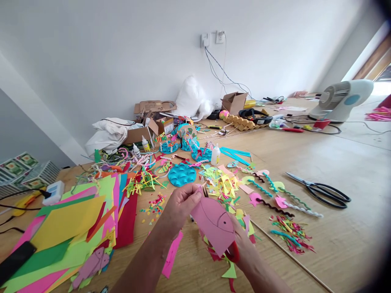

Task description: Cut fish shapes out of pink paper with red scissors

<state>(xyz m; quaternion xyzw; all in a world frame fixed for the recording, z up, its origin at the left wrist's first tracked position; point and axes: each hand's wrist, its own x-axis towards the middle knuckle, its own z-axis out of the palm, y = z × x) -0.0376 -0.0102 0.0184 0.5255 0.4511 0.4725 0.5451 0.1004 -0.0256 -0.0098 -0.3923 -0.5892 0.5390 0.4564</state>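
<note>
My left hand point(181, 203) pinches the upper left corner of a pink paper fish point(214, 221) with a drawn eye and gill line. My right hand point(244, 244) sits under the fish's lower right side, fingers closed around red-handled scissors point(234, 252) whose blades show at the fish's top edge. Both hands hover just above the wooden floor point(336, 252) over a litter of coloured paper scraps point(222, 185).
A pile of coloured paper sheets point(70, 228) lies at left. Black scissors point(324, 190) and twisted pipe cleaners point(284, 199) lie at right. Blue round paper discs point(181, 174), a glue bottle point(215, 155), cardboard boxes point(233, 101) and a white fan point(342, 99) stand farther back.
</note>
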